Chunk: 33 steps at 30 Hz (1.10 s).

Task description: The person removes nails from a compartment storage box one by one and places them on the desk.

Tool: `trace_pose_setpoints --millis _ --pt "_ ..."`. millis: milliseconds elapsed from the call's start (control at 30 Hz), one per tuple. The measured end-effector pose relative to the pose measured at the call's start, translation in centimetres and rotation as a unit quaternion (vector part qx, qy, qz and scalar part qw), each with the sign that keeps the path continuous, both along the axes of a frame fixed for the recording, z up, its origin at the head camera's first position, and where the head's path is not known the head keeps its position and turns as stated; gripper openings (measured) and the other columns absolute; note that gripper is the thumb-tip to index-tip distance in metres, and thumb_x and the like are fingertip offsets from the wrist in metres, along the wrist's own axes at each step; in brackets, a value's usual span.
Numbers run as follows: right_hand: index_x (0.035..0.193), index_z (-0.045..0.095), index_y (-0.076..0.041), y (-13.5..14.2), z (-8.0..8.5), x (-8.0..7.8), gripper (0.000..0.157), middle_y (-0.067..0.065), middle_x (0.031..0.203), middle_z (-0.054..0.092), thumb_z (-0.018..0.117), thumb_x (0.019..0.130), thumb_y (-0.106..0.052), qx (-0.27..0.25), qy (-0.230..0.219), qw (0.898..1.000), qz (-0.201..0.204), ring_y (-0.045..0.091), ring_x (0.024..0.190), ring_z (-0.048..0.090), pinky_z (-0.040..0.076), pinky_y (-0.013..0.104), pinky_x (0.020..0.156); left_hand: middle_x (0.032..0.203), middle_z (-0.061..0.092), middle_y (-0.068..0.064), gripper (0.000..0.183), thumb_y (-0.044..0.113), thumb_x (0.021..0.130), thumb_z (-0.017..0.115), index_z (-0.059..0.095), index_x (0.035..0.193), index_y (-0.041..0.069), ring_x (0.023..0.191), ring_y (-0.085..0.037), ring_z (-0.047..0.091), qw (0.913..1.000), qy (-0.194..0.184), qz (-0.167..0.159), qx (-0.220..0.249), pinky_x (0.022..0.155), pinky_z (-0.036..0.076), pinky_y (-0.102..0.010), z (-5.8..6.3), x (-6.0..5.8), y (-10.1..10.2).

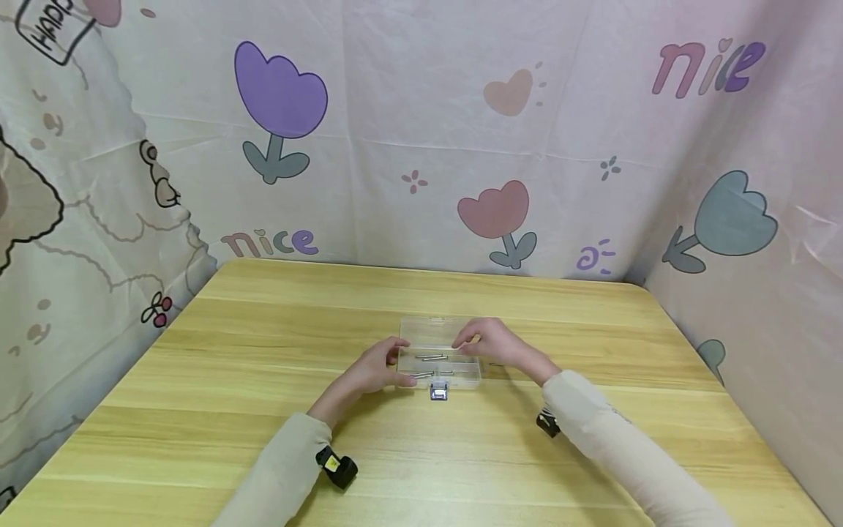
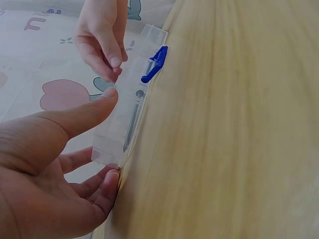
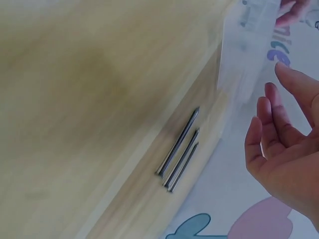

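A clear plastic compartment box (image 1: 473, 382) lies on the table with its lid (image 1: 421, 331) raised at the back and a blue latch (image 2: 156, 64) at the front. Several metal nails (image 1: 432, 358) lie in its compartments. My left hand (image 1: 375, 367) holds the box's left end, thumb at the front edge and fingers round the back corner. Over the right part of the box hovers my right hand (image 1: 494, 342); its fingers are loosely bent, and nothing shows between them in the right wrist view (image 3: 284, 134).
Three more nails (image 3: 179, 144) of different lengths lie side by side on the wooden table (image 1: 263, 322), just right of the box. A patterned cloth (image 1: 408, 110) hangs behind the table and along its sides. Small black cameras (image 1: 338, 468) are worn at the wrists.
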State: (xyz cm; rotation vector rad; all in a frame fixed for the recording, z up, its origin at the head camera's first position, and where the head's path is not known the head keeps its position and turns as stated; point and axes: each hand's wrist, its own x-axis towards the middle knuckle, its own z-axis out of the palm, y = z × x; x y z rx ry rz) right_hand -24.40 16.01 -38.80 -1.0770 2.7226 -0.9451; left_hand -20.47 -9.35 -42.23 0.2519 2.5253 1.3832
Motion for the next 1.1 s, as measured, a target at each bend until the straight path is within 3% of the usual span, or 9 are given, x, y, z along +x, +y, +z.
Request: trace_pose_setpoints --millis 267,533,833,1100 --pt "0.091 0.076 -0.003 -1.4 -0.6 -0.6 0.011 0.005 0.093 0.069 0.073 0.081 0.0 0.01 -0.018 1.0 0.015 0.02 0.089 0.062 0.05 0.035 0.082 0.12 0.056 -0.012 0.069 0.012 0.071 0.086 0.053 0.131 0.005 0.103 -0.027 0.05 1.0 -0.001 0.003 0.003 0.087 0.043 -0.043 -0.1 0.0 0.0" --pt "0.087 0.077 -0.003 -2.3 -1.6 -1.2 0.012 0.004 0.086 0.069 0.075 0.077 0.003 0.022 0.037 0.996 0.075 0.017 0.083 0.06 0.049 0.026 0.077 0.121 0.056 -0.013 0.068 0.013 0.071 0.086 0.053 0.131 0.004 0.104 -0.027 0.05 1.0 0.002 0.001 0.0 0.088 0.043 -0.043 0.1 0.0 0.0" --pt "0.088 0.077 -0.004 -2.9 -1.8 -1.1 0.014 0.001 0.084 0.066 0.074 0.078 0.006 0.039 0.001 0.998 0.049 0.014 0.082 0.055 0.047 0.025 0.076 0.124 0.056 -0.013 0.07 0.014 0.072 0.086 0.053 0.132 0.005 0.106 -0.028 0.051 1.0 0.002 -0.004 -0.004 0.09 0.043 -0.045 0.0 0.0 0.1" --pt "0.087 0.077 -0.003 -3.1 -2.0 -1.2 0.012 0.001 0.083 0.065 0.074 0.079 0.005 0.037 0.006 0.998 0.055 0.013 0.081 0.055 0.046 0.025 0.074 0.124 0.056 -0.013 0.069 0.015 0.073 0.086 0.053 0.132 0.005 0.106 -0.028 0.05 1.0 0.0 0.0 -0.005 0.089 0.043 -0.044 0.2 0.1 0.0"
